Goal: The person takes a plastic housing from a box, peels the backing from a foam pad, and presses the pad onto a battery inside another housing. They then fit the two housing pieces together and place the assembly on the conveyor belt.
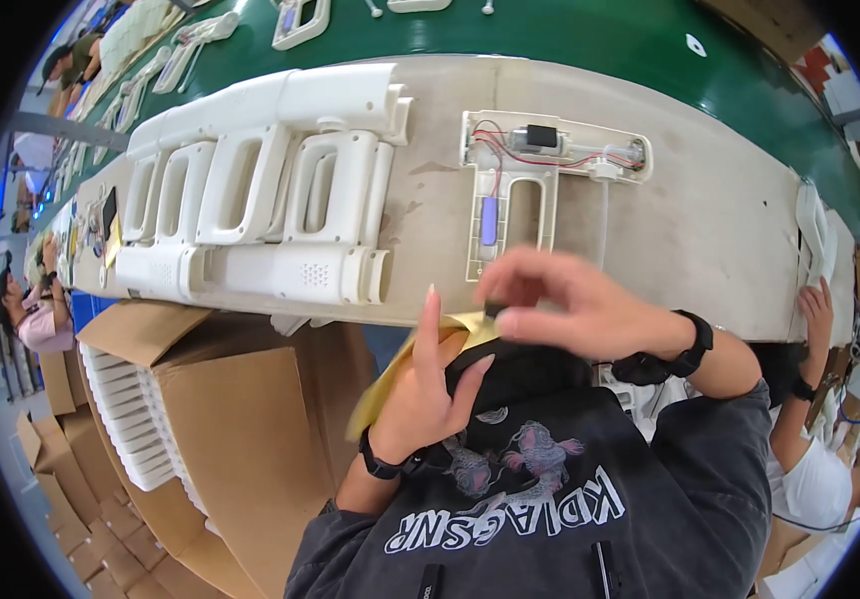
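My left hand holds a yellow backing sheet close to my body, its thumb and index finger sticking up. My right hand is slightly blurred over the sheet's upper edge. Its fingertips pinch a small black piece whose exact shape is hard to make out. On the table beyond my right hand lies an opened white housing half. Inside it are a motor with a black pad on top, red and black wires, and a purple battery-like cell.
Stacked white plastic housings stand at the left of the grey table. Behind runs a green conveyor belt with more parts. A large cardboard box sits below at left. Another person's hand is at the right edge.
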A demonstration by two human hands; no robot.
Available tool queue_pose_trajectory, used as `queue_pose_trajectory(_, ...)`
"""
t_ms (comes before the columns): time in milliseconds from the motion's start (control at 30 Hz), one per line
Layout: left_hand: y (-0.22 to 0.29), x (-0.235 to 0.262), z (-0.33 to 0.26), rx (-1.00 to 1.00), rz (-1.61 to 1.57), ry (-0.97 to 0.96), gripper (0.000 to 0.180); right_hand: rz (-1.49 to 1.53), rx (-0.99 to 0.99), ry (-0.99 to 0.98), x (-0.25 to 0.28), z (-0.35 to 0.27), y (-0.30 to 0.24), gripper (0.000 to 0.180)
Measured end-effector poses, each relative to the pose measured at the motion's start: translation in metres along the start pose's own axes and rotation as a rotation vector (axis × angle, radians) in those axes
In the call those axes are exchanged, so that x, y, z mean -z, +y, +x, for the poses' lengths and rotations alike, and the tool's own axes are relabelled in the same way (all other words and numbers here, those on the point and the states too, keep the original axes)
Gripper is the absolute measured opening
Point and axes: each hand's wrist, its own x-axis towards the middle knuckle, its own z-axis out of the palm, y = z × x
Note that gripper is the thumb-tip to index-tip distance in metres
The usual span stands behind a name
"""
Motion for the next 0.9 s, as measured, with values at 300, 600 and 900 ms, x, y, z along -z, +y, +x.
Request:
queue_pose_trajectory(300, -0.010, 0.000, -0.013, 0.056, -0.220, -0.103, 0.094, -0.764, 0.338, 0.439, 0.031, 0.033, 0.005, 0.034)
queue_pose_trajectory(600, -0.012, 0.000, -0.012, 0.133, -0.292, -0.124, 0.091, -0.695, 0.209, 0.442, 0.028, 0.044, 0.008, 0.033)
queue_pose_trajectory(900, -0.014, 0.002, -0.010, 0.172, -0.289, -0.113, 0.092, -0.756, 0.211, 0.433, 0.027, 0.046, 0.009, 0.030)
